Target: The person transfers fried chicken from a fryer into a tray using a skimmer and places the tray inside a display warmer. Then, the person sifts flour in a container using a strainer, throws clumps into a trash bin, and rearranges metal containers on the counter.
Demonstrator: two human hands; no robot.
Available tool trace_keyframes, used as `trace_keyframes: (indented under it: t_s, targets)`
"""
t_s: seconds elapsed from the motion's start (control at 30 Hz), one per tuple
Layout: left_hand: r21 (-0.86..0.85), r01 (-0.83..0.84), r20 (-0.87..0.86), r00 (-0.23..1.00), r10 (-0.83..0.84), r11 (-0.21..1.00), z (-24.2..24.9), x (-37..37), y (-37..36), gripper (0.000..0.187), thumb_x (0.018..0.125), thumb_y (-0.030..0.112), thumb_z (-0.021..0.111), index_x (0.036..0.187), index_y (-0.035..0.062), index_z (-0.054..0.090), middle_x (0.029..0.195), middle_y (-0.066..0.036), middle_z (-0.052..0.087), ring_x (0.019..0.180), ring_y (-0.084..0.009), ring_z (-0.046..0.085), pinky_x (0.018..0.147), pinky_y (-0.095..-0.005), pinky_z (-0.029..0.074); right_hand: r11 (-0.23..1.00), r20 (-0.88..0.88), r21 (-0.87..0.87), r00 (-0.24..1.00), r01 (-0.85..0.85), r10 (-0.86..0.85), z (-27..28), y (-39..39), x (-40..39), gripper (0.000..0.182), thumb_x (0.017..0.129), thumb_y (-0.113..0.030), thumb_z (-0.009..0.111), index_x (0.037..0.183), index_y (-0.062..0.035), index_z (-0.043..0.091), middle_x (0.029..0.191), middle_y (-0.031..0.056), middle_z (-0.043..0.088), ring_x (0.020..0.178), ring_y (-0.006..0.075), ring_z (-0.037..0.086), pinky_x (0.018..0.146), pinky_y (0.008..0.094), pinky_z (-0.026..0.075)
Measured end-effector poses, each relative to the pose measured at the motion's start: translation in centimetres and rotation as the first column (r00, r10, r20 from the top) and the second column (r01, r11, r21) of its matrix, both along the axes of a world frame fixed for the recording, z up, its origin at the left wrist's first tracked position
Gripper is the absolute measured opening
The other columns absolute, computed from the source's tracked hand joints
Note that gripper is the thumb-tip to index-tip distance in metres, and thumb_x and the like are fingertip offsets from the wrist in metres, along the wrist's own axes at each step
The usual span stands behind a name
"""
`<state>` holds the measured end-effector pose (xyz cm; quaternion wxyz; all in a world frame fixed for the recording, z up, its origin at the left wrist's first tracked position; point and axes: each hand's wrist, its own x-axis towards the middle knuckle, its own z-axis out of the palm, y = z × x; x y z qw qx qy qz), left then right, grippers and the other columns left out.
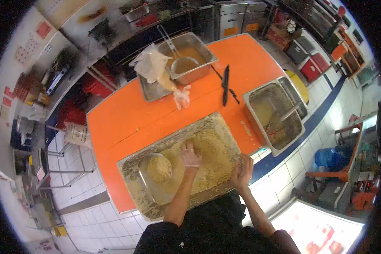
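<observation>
A large metal tray point(129, 167) of yellowish crumbs point(213, 146) lies on the near side of the orange table. My left hand point(191, 157) rests on the crumbs with its fingers stretched out; a thin clear glove seems to cover it. To its left, inside the tray, sits a smaller clear container point(144, 180) with a heap of crumbs point(159, 168). My right hand point(242, 171) is at the tray's right edge, its bent fingers curled around the rim.
Toward the back of the orange table point(114, 122) stands a deep metal pan point(211, 59) with liquid and a strainer point(184, 64), beside plastic bags point(154, 63). Black tongs point(225, 84) lie mid-table. Another metal pan point(269, 137) stands at the right edge.
</observation>
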<state>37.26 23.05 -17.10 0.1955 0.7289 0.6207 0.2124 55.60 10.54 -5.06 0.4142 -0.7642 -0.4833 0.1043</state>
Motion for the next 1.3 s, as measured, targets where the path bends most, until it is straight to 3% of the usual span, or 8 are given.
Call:
trace_keyframes:
  t_s: [0.2, 0.27, 0.6, 0.7, 1.1, 1.2, 1.23, 1.3]
  targets:
    - [-0.079, 0.192, -0.082, 0.977, -0.198, 0.978, 2.6, 5.6, 1.7, 0.056, 0.079, 0.033, 0.063, 0.123, 0.0018, 0.05, 0.125, -0.025, 0.049, 0.113, -0.0432, 0.046, 0.098, -0.0503, 0.036, 0.993, -0.014, 0.1, 0.998, 0.061, -0.06, 1.5, 0.5, 0.5, 0.028, 0.083, -0.004, 0.054, 0.11, 0.0034, 0.051, 0.109, 0.0222, 0.053, 0.105, 0.0379, 0.05, 0.092, 0.0439, 0.04]
    - [0.345, 0.186, 0.017, 0.979, -0.204, 0.92, 2.3, 6.3, 4.5, 0.058, 0.084, 0.04, 0.055, 0.132, 0.0079, 0.046, 0.13, -0.024, 0.048, 0.113, -0.0434, 0.049, 0.098, -0.0496, 0.038, 0.994, -0.046, 0.034, 0.993, 0.107, -0.105, 2.1, 0.4, 0.2, 0.026, 0.082, -0.003, 0.053, 0.108, 0.0031, 0.053, 0.109, 0.0229, 0.053, 0.105, 0.0384, 0.051, 0.091, 0.0438, 0.04]
    - [-0.28, 0.577, 0.083, 0.811, -0.579, 0.767, -2.5, 6.7, -5.1, 0.05, 0.085, 0.034, 0.054, 0.128, 0.01, 0.049, 0.132, -0.016, 0.049, 0.118, -0.0368, 0.047, 0.102, -0.0434, 0.035, 0.995, -0.024, 0.066, 0.997, 0.07, -0.068, 1.5, 0.5, 0.4, 0.023, 0.083, -0.003, 0.053, 0.106, 0.0022, 0.053, 0.104, 0.021, 0.054, 0.1, 0.0372, 0.052, 0.088, 0.0431, 0.041]
    - [-0.342, 0.664, 0.305, 0.747, -0.59, 0.665, 5.3, 4.6, -6.5, 0.044, 0.084, 0.029, 0.061, 0.121, 0.0048, 0.055, 0.126, -0.018, 0.053, 0.114, -0.0331, 0.051, 0.093, -0.0423, 0.044, 0.993, 0.026, 0.121, 1.0, 0.006, -0.009, 0.9, 0.4, 0.4, 0.019, 0.087, -0.006, 0.052, 0.104, 0.0023, 0.053, 0.104, 0.0193, 0.054, 0.101, 0.0352, 0.051, 0.089, 0.0425, 0.039]
    - [-0.555, 0.171, 0.62, 0.738, 0.268, 0.814, 2.3, -15.5, -7.3, 0.041, 0.095, 0.018, 0.043, 0.134, 0.0039, 0.043, 0.136, -0.007, 0.045, 0.124, -0.0236, 0.043, 0.109, -0.0362, 0.027, 0.991, -0.045, 0.127, 0.998, 0.041, -0.035, 0.5, 0.3, -0.5, 0.021, 0.093, -0.013, 0.048, 0.107, 0.0022, 0.051, 0.102, 0.0178, 0.053, 0.101, 0.0341, 0.05, 0.089, 0.0423, 0.038]
    - [-0.412, 0.109, 0.859, 0.377, 0.346, 0.905, 2.6, -19.2, -6.4, 0.041, 0.094, 0.015, 0.041, 0.134, 0.0034, 0.042, 0.132, -0.008, 0.047, 0.12, -0.0228, 0.045, 0.105, -0.0341, 0.034, 0.986, -0.15, 0.157, 0.988, 0.06, -0.036, -0.4, 0.3, -0.5, 0.02, 0.092, -0.012, 0.048, 0.107, 0.0021, 0.051, 0.102, 0.0178, 0.054, 0.101, 0.0339, 0.05, 0.089, 0.0425, 0.038]
    - [-0.275, 0.001, 0.303, 0.949, 0.086, 0.962, 3.8, -19.8, -6.4, 0.043, 0.092, 0.015, 0.043, 0.134, 0.0037, 0.04, 0.131, -0.008, 0.048, 0.118, -0.0229, 0.047, 0.103, -0.0326, 0.037, 0.981, -0.212, 0.176, 0.976, 0.077, -0.039, -0.8, 0.4, -0.4, 0.02, 0.092, -0.011, 0.048, 0.107, 0.0021, 0.051, 0.103, 0.0178, 0.054, 0.101, 0.0339, 0.051, 0.089, 0.0426, 0.039]
    - [-0.095, 0.067, -0.514, 0.851, -0.106, 0.993, 5.8, -19.2, -5.9, 0.045, 0.091, 0.014, 0.044, 0.134, 0.0039, 0.038, 0.129, -0.009, 0.049, 0.115, -0.023, 0.049, 0.101, -0.0312, 0.04, 0.971, -0.293, 0.22, 0.956, 0.092, -0.024, -1.5, 0.5, -0.2, 0.019, 0.091, -0.01, 0.049, 0.106, 0.002, 0.052, 0.103, 0.018, 0.054, 0.1, 0.0339, 0.051, 0.088, 0.0428, 0.039]
